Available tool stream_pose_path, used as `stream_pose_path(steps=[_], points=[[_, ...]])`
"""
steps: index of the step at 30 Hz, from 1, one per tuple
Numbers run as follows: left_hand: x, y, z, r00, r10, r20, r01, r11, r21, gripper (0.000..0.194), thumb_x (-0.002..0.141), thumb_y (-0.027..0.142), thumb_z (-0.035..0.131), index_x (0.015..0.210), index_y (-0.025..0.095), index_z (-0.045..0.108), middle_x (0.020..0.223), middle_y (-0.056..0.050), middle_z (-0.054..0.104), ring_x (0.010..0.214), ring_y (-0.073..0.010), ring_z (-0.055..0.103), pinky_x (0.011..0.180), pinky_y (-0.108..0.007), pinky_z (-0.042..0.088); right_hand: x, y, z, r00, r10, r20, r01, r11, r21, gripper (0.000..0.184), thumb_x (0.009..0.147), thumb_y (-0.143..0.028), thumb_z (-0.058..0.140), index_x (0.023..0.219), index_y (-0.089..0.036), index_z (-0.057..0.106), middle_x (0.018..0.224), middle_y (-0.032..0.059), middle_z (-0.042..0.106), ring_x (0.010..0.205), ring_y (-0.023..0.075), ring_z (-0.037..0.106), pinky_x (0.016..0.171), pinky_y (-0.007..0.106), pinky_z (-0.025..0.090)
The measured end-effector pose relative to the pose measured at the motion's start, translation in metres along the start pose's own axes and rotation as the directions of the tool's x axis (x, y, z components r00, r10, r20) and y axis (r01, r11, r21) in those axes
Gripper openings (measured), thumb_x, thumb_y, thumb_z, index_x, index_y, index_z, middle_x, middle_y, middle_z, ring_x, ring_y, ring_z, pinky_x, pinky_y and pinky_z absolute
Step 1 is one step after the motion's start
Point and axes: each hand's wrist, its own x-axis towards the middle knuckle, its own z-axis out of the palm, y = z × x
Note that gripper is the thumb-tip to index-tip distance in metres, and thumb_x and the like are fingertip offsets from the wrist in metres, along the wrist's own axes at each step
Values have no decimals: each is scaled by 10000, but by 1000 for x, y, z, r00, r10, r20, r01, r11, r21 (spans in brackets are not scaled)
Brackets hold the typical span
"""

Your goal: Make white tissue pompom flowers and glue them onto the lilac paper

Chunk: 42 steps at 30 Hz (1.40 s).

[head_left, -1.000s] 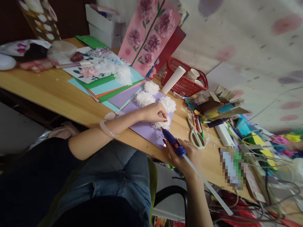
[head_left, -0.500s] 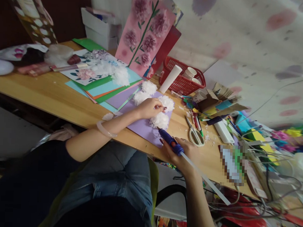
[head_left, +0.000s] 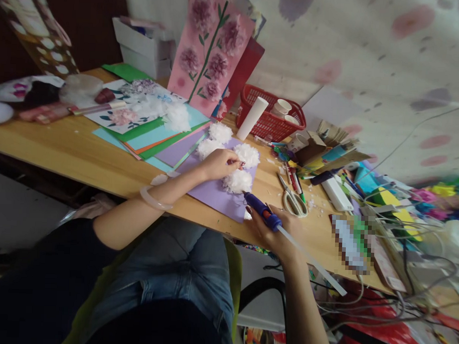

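Observation:
My left hand (head_left: 223,163) hovers over a purple card (head_left: 225,204), its fingers pinched together; whatever they hold is too small to make out. Just below the fingertips lies a white ruffled flower (head_left: 237,182), and behind them sits another white flower (head_left: 246,155). Two more white flowers, one of them a fluffy bloom (head_left: 220,133), rest on the card's far side. In my right hand (head_left: 282,229) is a blue glue gun (head_left: 263,211) with a long clear glue stick (head_left: 312,262) trailing from its back. Its nozzle points at the nearest flower's lower right edge.
Scissors (head_left: 293,198) lie right of the card, near markers. Behind stand a red basket (head_left: 269,124) with paper cups, a white roll (head_left: 253,118) and a pink flower picture (head_left: 209,58). Coloured papers (head_left: 151,144) are stacked left; tangled cables (head_left: 411,248) crowd the right.
My left fingertips have come up off the nearest white flower, toward the one behind it. The glue gun stays close to that flower, its nozzle shifting slightly. The view has drifted a little.

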Motion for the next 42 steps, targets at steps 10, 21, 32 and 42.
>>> stream_pose_path(steps=[10,21,32,42], points=[[-2,-5,2,999,-30,14,29,998,49,162,829,192,580,818,177,741,888,-47,756,839,-187,668,800,-281,493,0,2,-1,998,45,-34,-46,999,-19,542,865,-651,521,526,-231,476,459,7,511,411,134,449,454,269,270],[-2,-12,2,997,-60,57,54,993,109,283,899,248,483,815,175,743,907,-69,753,908,-220,674,867,-319,494,2,2,5,994,109,-25,-104,981,162,507,850,-624,568,543,-232,471,483,-20,481,443,126,409,476,281,281],[-8,-1,-8,989,-104,103,91,987,129,369,922,330,424,913,148,745,1017,-86,767,954,-223,674,904,-305,485,-2,4,-1,987,157,26,-158,950,268,441,838,-597,577,597,-227,577,521,4,551,474,145,469,498,299,297],[-7,1,-9,982,-147,120,128,981,148,382,911,355,437,923,142,754,1017,-78,780,954,-242,673,840,-290,492,-2,3,2,991,114,64,-127,954,272,390,851,-564,587,664,-230,663,581,30,633,526,175,554,515,300,316]])
